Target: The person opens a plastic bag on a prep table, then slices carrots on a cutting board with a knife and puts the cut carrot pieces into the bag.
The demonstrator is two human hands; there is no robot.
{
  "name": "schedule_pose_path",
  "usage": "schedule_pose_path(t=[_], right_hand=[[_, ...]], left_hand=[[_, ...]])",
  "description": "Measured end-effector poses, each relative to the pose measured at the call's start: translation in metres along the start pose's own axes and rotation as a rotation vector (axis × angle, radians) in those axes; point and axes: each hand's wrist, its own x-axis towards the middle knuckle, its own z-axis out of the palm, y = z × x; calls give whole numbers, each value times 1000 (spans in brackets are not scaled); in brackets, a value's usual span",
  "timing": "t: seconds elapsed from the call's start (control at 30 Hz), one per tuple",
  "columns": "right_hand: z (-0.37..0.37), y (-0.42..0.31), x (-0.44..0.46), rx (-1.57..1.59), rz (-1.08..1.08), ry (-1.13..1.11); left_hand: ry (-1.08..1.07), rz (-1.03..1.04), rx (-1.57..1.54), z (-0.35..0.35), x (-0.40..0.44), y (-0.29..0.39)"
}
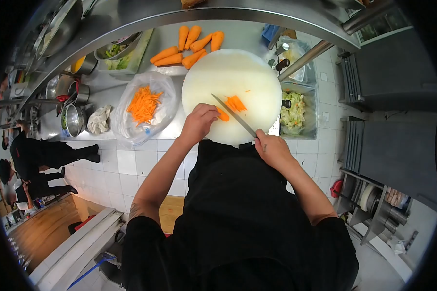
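On a round white cutting board [233, 68], my left hand [201, 121] presses a piece of carrot [223, 114] with its fingers bent over it. My right hand [273, 148] is wrapped round the handle of a kitchen knife [242, 122]. The blade slants up and left, just right of the held piece. Cut carrot sticks [235, 103] lie together on the blade's far side. To the left, a clear plastic bag [153, 87] holds a heap of shredded carrot [143, 105]. Several peeled whole carrots [193, 36] lie behind the board.
A steel shelf [238, 15] crosses above the counter's back. Left stand a tub of greens [121, 60], a white cloth [99, 120] and a metal bowl [75, 120]. A bin of chopped lettuce [293, 114] sits right of the board. Two people [39, 150] stand far left.
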Motion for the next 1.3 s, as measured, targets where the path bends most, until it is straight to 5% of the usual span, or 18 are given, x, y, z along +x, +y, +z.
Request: schedule_pose_path(t=[1.3], right_hand=[[-7,-27,4,-4,67,-132]], left_hand=[[98,106,129,21,-3,-7]])
